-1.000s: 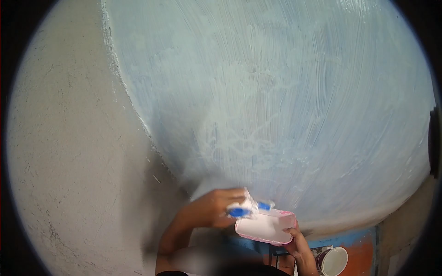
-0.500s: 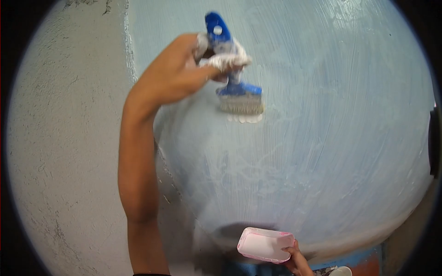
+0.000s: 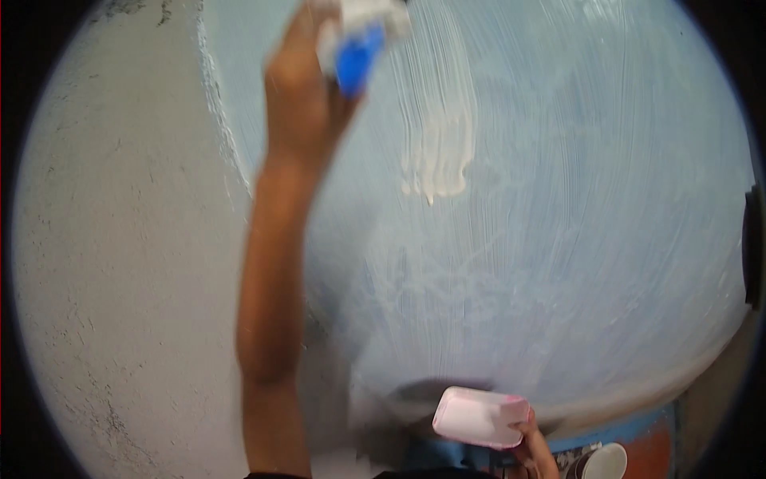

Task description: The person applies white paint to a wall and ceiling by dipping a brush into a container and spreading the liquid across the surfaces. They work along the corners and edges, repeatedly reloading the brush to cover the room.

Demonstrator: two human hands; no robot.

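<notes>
Raised near the top of the view, my left hand [image 3: 302, 76] is closed around a paintbrush with a blue handle [image 3: 359, 60]. Motion blurs the brush, and its bristles are not clearly visible at the upper edge. White paint coats part of the fingers. To the right of this hand, a fresh streak of white paint [image 3: 440, 152] runs down the pale blue wall [image 3: 542, 239]. At the lower right, my right hand [image 3: 525, 435] grips the side of a shallow pinkish-white tray [image 3: 479, 417], its thumb over the rim. Inside the tray is whitish paint.
A rough grey wall [image 3: 128, 239] meets the blue one at the left, along a paint-smeared edge. Below the tray at the right stands a white-rimmed bucket [image 3: 605, 463] near a blue and reddish floor area [image 3: 650, 447]. A dark object [image 3: 752, 247] is at the right edge.
My left hand has moved up and left with the paintbrush, its handle now pointing down. A white paint streak shows where the bristles were. The tray sits slightly farther right.
</notes>
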